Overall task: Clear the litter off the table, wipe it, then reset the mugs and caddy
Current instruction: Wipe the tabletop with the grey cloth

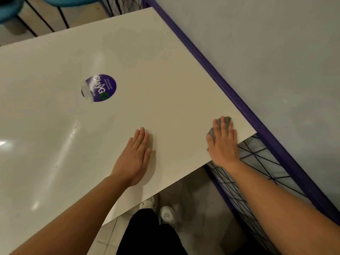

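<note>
Table: white top fills left and centre of frame, long edge running lower right to upper centre. Right hand flat, fingers straight, pressing grey cloth at lower-right corner. Left hand flat, palm down, centre. Purple sticker centre left. Purple-framed mesh partition along right edge.

This looks like a café or food-court seating area. A plain white table bears a round purple branded sticker with printed wording. Just beside the table runs a purple-framed partition with black wire mesh, beyond the table stands a teal seat, and below it lies a tiled floor.
</note>
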A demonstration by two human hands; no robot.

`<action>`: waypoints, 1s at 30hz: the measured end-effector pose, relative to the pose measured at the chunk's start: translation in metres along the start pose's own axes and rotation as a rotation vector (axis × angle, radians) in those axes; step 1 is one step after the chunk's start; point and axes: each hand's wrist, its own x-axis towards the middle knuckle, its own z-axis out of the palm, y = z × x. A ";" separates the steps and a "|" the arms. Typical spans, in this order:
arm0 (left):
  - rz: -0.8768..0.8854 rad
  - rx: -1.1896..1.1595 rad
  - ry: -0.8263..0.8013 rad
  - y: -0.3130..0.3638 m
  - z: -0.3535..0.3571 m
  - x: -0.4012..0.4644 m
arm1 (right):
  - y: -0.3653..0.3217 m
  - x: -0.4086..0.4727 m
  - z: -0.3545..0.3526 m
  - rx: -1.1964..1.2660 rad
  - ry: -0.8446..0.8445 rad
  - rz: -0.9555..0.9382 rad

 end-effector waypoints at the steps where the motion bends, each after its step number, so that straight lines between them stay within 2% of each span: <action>1: -0.014 -0.004 0.010 -0.001 0.000 -0.005 | -0.008 -0.005 0.000 -0.015 -0.018 -0.089; 5: -0.074 -0.034 0.073 -0.007 0.001 -0.028 | -0.061 -0.029 0.010 -0.042 -0.125 -0.386; 11: -0.178 -0.025 0.113 -0.033 -0.002 -0.082 | -0.149 -0.087 0.041 -0.001 -0.098 -0.756; 15: -0.245 -0.024 0.126 -0.054 -0.002 -0.123 | -0.160 -0.116 0.050 0.170 -0.142 -0.957; 17: -0.267 -0.027 0.146 -0.064 -0.001 -0.145 | -0.149 -0.109 0.042 0.319 -0.096 -0.944; 19: -0.284 -0.020 0.174 -0.074 0.002 -0.166 | -0.132 -0.089 0.033 0.347 0.043 -0.806; 20: -0.298 -0.018 0.190 -0.078 0.003 -0.176 | -0.124 -0.077 0.028 0.309 0.078 -0.716; 22: -0.332 -0.027 0.220 -0.087 0.005 -0.195 | -0.115 -0.064 0.028 0.153 0.041 -0.553; 24: -0.353 -0.041 0.223 -0.097 0.005 -0.213 | -0.121 -0.070 0.038 0.020 0.032 -0.460; 26: -0.359 -0.039 0.204 -0.109 0.005 -0.230 | -0.142 -0.086 0.047 -0.027 0.035 -0.434; 30: -0.338 -0.021 0.184 -0.139 0.004 -0.262 | -0.210 -0.139 0.066 -0.072 -0.011 -0.546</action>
